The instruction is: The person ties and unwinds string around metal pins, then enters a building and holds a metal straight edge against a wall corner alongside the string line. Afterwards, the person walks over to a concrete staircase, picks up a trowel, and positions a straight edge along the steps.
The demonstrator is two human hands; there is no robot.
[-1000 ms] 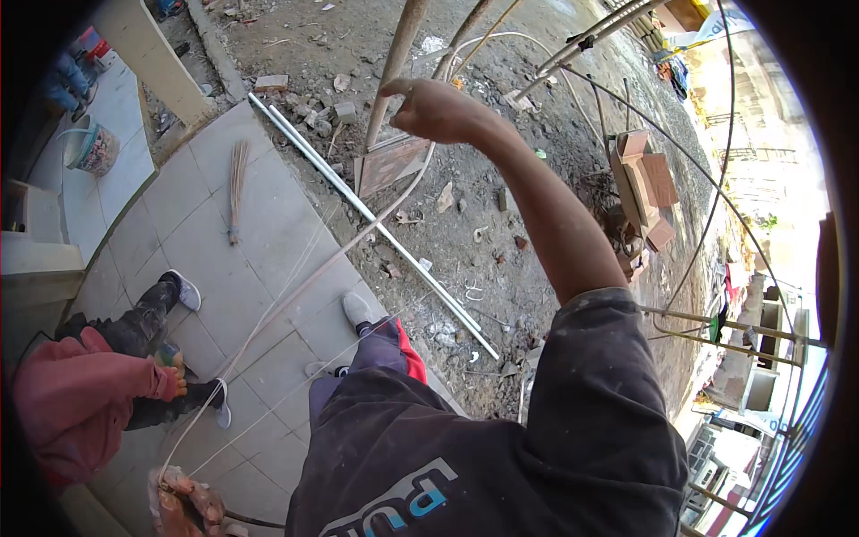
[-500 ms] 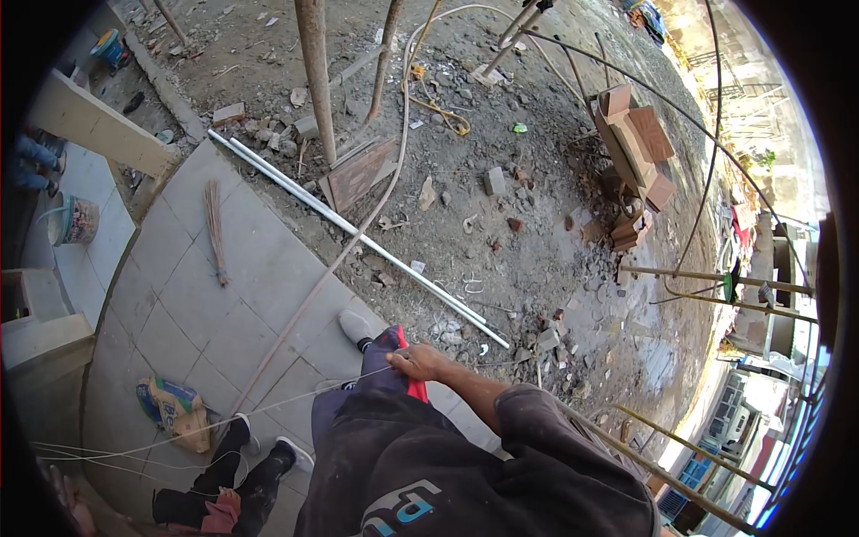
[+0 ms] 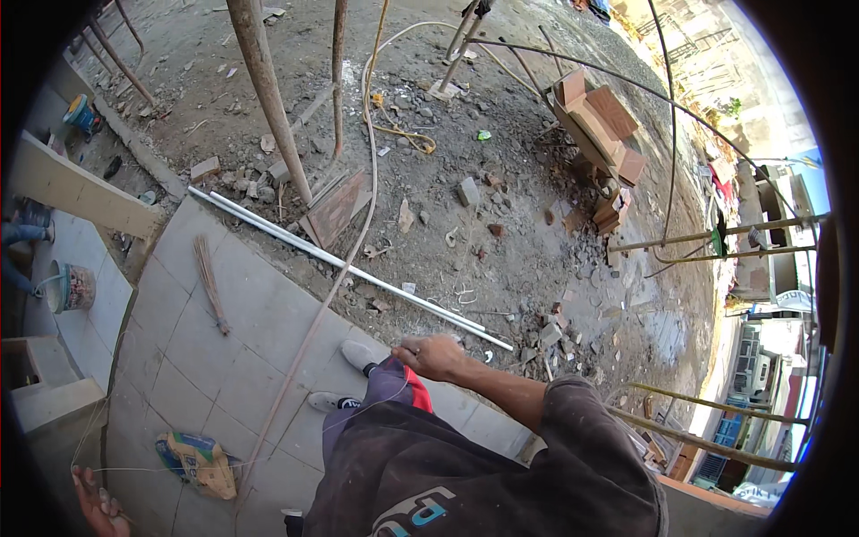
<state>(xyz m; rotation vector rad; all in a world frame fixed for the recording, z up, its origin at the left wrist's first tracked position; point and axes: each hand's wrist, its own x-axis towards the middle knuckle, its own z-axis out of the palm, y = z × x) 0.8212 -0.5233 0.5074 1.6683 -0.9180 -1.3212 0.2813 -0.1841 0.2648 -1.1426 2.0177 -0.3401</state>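
A thin pale string (image 3: pixel 143 468) runs across the lower left toward my lap. My right hand (image 3: pixel 434 356) is closed in front of my waist, gripping the string beside the dark and red trousers (image 3: pixel 380 380). At the lower left edge my left hand (image 3: pixel 98 506) is raised with bent fingers, and the string passes at its fingertips, with a loop rising above it. Its forearm is out of view. Between the hands the string hangs over a crumpled blue and tan sack (image 3: pixel 199 464) on the tiles.
Grey floor tiles (image 3: pixel 242 358) border rubble ground. A broom of sticks (image 3: pixel 210 282), two white pipes (image 3: pixel 358 270) and a hose (image 3: pixel 313 331) lie about. Wooden posts (image 3: pixel 268 98) stand ahead; cardboard boxes (image 3: pixel 591 125) sit right. A bucket (image 3: pixel 70 288) and part of another person's legs (image 3: pixel 22 234) are left.
The view has shifted. My right hand is slightly farther right, and my left hand shows more fully. The string sags more near my body. Another person's dark-trousered legs have mostly left the lower view.
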